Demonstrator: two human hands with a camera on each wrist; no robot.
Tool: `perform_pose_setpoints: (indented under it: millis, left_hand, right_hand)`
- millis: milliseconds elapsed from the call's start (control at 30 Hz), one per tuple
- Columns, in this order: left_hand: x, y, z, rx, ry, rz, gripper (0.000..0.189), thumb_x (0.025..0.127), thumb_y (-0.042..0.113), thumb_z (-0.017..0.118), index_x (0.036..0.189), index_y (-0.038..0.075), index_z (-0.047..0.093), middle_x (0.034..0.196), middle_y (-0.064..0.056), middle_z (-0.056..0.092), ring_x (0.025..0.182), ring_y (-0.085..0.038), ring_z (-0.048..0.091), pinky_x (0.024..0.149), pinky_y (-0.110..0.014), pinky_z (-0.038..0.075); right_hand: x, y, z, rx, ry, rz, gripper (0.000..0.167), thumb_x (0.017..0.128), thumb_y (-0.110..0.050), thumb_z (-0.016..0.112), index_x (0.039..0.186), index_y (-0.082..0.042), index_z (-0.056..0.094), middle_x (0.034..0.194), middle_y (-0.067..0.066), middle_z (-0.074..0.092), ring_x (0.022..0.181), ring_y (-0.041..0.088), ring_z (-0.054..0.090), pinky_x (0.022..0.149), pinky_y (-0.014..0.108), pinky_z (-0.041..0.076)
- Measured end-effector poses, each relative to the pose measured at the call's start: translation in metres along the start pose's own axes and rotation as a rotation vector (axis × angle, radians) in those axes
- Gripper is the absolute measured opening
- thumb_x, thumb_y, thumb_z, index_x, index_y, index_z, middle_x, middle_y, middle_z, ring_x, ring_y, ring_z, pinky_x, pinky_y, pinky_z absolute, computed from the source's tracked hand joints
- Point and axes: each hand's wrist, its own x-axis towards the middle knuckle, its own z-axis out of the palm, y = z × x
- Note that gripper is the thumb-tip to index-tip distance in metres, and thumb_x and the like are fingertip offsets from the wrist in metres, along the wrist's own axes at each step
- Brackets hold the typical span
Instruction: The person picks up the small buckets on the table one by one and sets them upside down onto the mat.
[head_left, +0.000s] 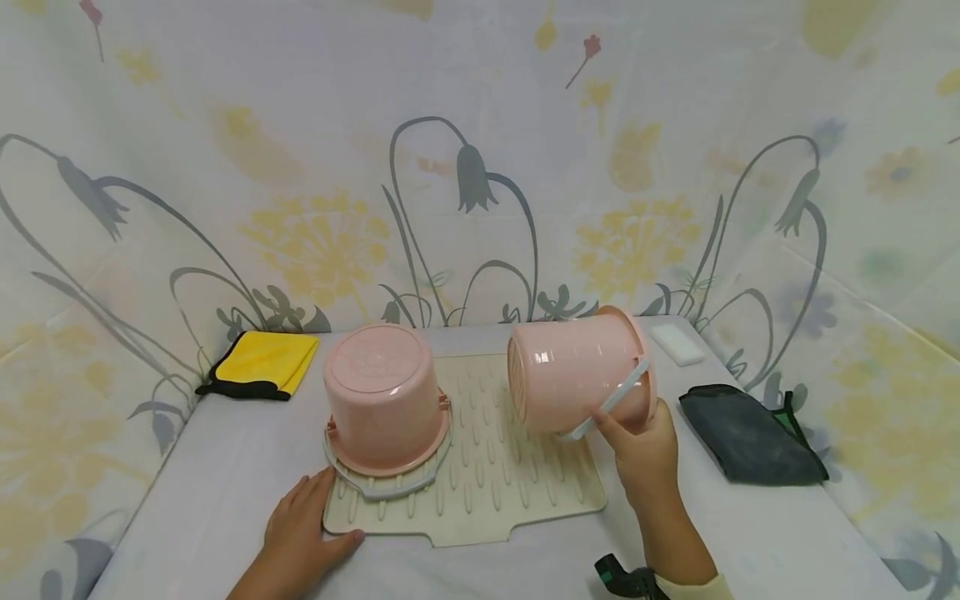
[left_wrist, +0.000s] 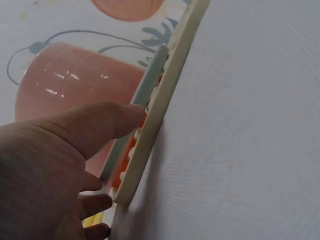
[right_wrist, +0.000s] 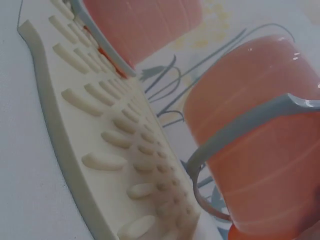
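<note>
A pink bucket (head_left: pixel 378 392) stands upside down on the left part of a beige ribbed draining board (head_left: pixel 480 508), its grey handle (head_left: pixel 405 487) lying round the rim. My left hand (head_left: pixel 300 517) rests at the board's near left corner with fingers spread; in the left wrist view its thumb (left_wrist: pixel 117 117) lies beside that handle. My right hand (head_left: pixel 648 446) grips a second pink bucket (head_left: pixel 573 371) near its rim, holding it on its side over the board's right part. That bucket's base faces left, and its grey handle (right_wrist: pixel 240 125) hangs across the outside. Some right fingers are hidden behind the bucket.
A folded yellow cloth with black trim (head_left: pixel 262 362) lies at the back left of the white table (head_left: pixel 210 467). At the right are a folded dark grey cloth (head_left: pixel 750 437) and a white sponge-like block (head_left: pixel 677 343). A flower-printed curtain (head_left: pixel 525 108) hangs behind.
</note>
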Motion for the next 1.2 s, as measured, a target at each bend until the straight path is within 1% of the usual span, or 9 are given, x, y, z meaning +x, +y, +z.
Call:
perform_pose_setpoints:
  millis: [100,200,300,400,533,667,867,1100,1200]
  left_hand:
    - [-0.006,0.010,-0.006,-0.096,0.064,0.011,0.103,0.093,0.048,0.076,0.161,-0.006,0.023,0.163,-0.036,0.020,0.148,-0.062,0.019,0.113,-0.081,0.023]
    - [-0.017,0.030,-0.009,-0.257,0.232,0.065,0.079,0.099,0.028,0.071,0.160,0.000,0.030,0.161,-0.030,0.021,0.148,-0.053,0.022,0.110,-0.076,0.030]
    - [-0.028,0.052,-0.004,-0.384,0.396,0.185,0.057,0.099,0.010,0.067,0.152,0.006,0.046,0.155,-0.017,0.036,0.143,-0.031,0.036,0.118,-0.042,0.041]
    - [-0.029,0.073,0.004,-0.434,0.443,0.314,0.047,0.096,0.000,0.067,0.142,0.006,0.057,0.145,-0.004,0.047,0.132,-0.014,0.047,0.108,-0.013,0.043]
    - [-0.018,0.093,0.011,-0.429,0.381,0.422,0.048,0.094,0.003,0.071,0.138,0.014,0.059,0.142,0.007,0.052,0.131,-0.009,0.051,0.111,-0.035,0.051]
    - [-0.001,0.111,0.014,-0.450,0.317,0.481,0.055,0.092,0.008,0.073,0.141,0.028,0.056,0.147,0.008,0.053,0.139,-0.013,0.048,0.115,-0.058,0.044]
    - [0.025,0.137,0.013,-0.517,0.188,0.518,0.070,0.092,0.014,0.074,0.153,0.030,0.046,0.160,0.003,0.040,0.150,-0.024,0.039,0.121,-0.055,0.038]
    - [0.055,0.166,0.015,-0.499,0.042,0.481,0.099,0.088,0.037,0.081,0.165,0.036,0.020,0.173,0.001,0.020,0.157,-0.036,0.028,0.119,-0.058,0.039]
    - [0.065,0.177,0.019,-0.559,-0.025,0.457,0.112,0.084,0.044,0.084,0.166,0.044,0.007,0.176,0.002,0.007,0.161,-0.036,0.017,0.117,-0.060,0.041]
  right_hand:
    - [-0.001,0.003,-0.001,0.009,-0.013,0.001,0.072,0.087,-0.015,0.087,0.142,0.003,0.043,0.132,0.011,0.055,0.113,0.016,0.054,0.084,0.011,0.050]
    - [-0.003,0.004,-0.001,0.030,-0.038,-0.013,0.070,0.088,-0.012,0.086,0.140,0.004,0.043,0.131,0.011,0.055,0.114,0.017,0.055,0.085,0.012,0.051]
    - [-0.005,0.004,0.000,0.031,-0.052,-0.030,0.070,0.088,-0.012,0.086,0.140,0.004,0.042,0.132,0.011,0.055,0.116,0.018,0.056,0.087,0.012,0.051]
    - [-0.007,0.003,0.001,0.035,-0.051,-0.031,0.070,0.088,-0.011,0.086,0.141,0.004,0.042,0.134,0.012,0.054,0.117,0.018,0.056,0.088,0.010,0.051]
    - [-0.008,0.003,0.002,0.048,-0.056,-0.023,0.071,0.088,-0.009,0.085,0.142,0.004,0.041,0.134,0.012,0.054,0.118,0.017,0.056,0.089,0.010,0.051]
    - [-0.009,0.002,0.003,0.075,-0.061,-0.017,0.072,0.089,-0.008,0.084,0.144,0.003,0.040,0.136,0.012,0.053,0.119,0.017,0.057,0.090,0.010,0.052]
    - [-0.013,0.002,0.007,0.120,-0.059,-0.034,0.071,0.089,-0.007,0.083,0.145,0.001,0.039,0.138,0.010,0.052,0.124,0.017,0.055,0.094,0.010,0.051]
    - [-0.019,0.006,0.011,0.160,-0.039,-0.073,0.062,0.090,-0.004,0.082,0.140,-0.003,0.045,0.131,0.007,0.056,0.118,0.018,0.058,0.090,0.014,0.054]
    - [-0.021,0.007,0.012,0.191,-0.046,-0.076,0.059,0.088,-0.002,0.082,0.136,-0.005,0.047,0.128,0.007,0.058,0.114,0.016,0.060,0.088,0.016,0.055]
